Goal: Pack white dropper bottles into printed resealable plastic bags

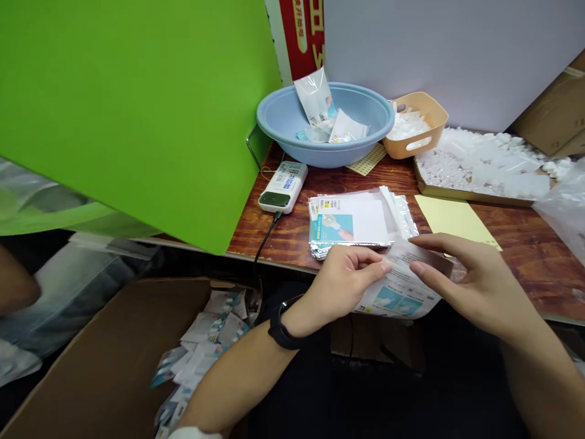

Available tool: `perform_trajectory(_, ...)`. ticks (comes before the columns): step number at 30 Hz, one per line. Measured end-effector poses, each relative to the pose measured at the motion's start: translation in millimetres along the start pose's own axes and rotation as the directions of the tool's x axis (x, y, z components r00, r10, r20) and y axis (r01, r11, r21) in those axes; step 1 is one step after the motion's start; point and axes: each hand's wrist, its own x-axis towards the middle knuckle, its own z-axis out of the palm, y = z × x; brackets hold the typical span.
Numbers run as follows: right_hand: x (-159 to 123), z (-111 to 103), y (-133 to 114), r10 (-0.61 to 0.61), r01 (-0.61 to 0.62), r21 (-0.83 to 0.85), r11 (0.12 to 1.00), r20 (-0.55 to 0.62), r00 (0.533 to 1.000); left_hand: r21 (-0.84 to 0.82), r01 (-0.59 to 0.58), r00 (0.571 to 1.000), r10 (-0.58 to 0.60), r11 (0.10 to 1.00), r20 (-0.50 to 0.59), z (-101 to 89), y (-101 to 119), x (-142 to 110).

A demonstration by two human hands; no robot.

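Though half-hidden, likely packet point(400, 292) between both hands point(342, 283) point(478, 286)

**Wearer's equipment, visible items**

Left wrist: one black wrist strap point(283, 326), wide and matte, with a small bright metal detail at its upper edge. The strap wraps the wrist just behind the left hand point(347, 286). Its display face, if fitted, is turned out of view.

Hands: the left hand and the right hand point(475, 292) are ungloved, with short-trimmed nails.

Forearms: the left forearm point(237, 372) and right forearm point(534, 360) are bare in the visible length.

Lower body: a dark garment point(388, 396) fills the area below the hands. Its type and fabric cannot be determined at this view.
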Motion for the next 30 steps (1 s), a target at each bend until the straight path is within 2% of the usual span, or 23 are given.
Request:
perform_trajectory(2,5,0,-1,0.053,-0.069,0.136,0.988,0.118,0.992,0.038,0.002,1.000,-0.003,0.999,0.029,3.3,-1,1)
perform_trajectory(4,11,-1,-1,0.129,-0.192,0.250,0.949,0.249,0.960,0.082,0.014,0.998,-0.019,0.997,0.063,5.4,-2,2)
perform_trajectory(6,16,-3,1,0.183,-0.286,0.290,0.913,0.338,0.923,0.146,0.014,0.995,-0.028,0.989,0.092,5.6,-1,2)
perform_trajectory(8,19,-4,2,0.196,-0.325,0.289,0.901,0.397,0.897,0.235,0.002,0.991,-0.033,0.972,0.128,3.3,1,2)
perform_trajectory(13,21,-2,0,0.158,-0.305,0.241,0.922,0.485,0.860,0.381,0.002,0.938,-0.133,0.925,0.320,-7.6,11,6)
perform_trajectory(17,23,1,-1,0.135,-0.262,0.179,0.948,0.519,0.844,0.380,0.102,0.898,-0.250,0.919,0.362,-10.9,16,11)
perform_trajectory(20,27,0,1,0.102,-0.245,0.191,0.950,0.553,0.827,0.346,0.180,0.850,-0.323,0.921,0.416,-10.1,16,13)
perform_trajectory(23,29,0,4,0.064,-0.214,0.194,0.957,0.581,0.812,0.338,0.188,0.847,-0.326,0.922,0.420,-9.0,14,13)
perform_trajectory(25,29,2,5,0.030,-0.144,0.165,0.976,0.551,0.834,0.317,0.180,0.872,-0.300,0.931,0.386,-8.3,13,13)
perform_trajectory(26,27,3,6,0.001,-0.083,0.143,0.986,0.501,0.865,0.303,0.173,0.890,-0.280,0.937,0.360,-7.9,12,12)
perform_trajectory(28,22,4,6,-0.100,0.083,0.068,0.994,0.303,0.948,0.271,0.158,0.927,-0.238,0.949,0.290,-7.2,11,11)
perform_trajectory(29,18,4,6,-0.166,0.167,0.008,0.986,0.177,0.970,0.253,0.154,0.943,-0.219,0.955,0.252,-7.0,10,10)
perform_trajectory(30,13,4,6,-0.236,0.240,-0.054,0.969,0.060,0.970,0.234,0.152,0.954,-0.204,0.960,0.218,-7.0,10,9)
